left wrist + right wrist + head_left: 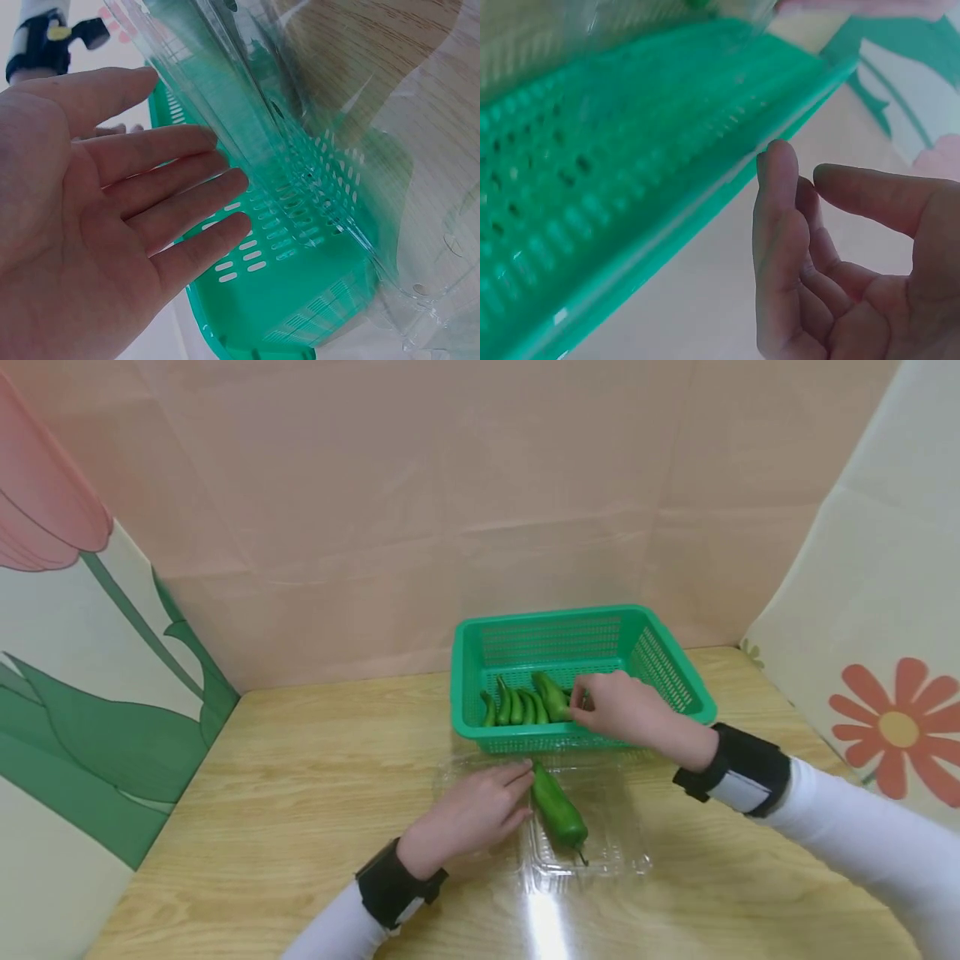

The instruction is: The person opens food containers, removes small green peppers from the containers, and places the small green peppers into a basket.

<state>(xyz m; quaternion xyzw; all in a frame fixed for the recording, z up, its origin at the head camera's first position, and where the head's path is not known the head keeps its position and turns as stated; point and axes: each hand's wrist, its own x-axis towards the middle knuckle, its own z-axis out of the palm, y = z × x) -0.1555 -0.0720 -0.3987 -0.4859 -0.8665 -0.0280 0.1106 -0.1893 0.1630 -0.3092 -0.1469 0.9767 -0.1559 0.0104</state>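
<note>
My left hand (480,806), fingers extended, lies beside a large green pepper (557,810) in a clear plastic clamshell box (615,827). In the left wrist view the fingertips (236,180) are right at the clear plastic, and the palm holds nothing. My right hand (618,703) is over the front of a green plastic basket (585,618), close to another large green pepper (551,695). Its fingers (780,225) are bent, with a gap to the thumb and nothing seen between them. Several slim green peppers (517,706) lie left of it in the basket.
The basket stands at the back of a wooden table (322,777), just behind the clear box. A pinkish cloth wall (337,527) rises behind it. Flower-printed panels (900,727) flank the table on both sides.
</note>
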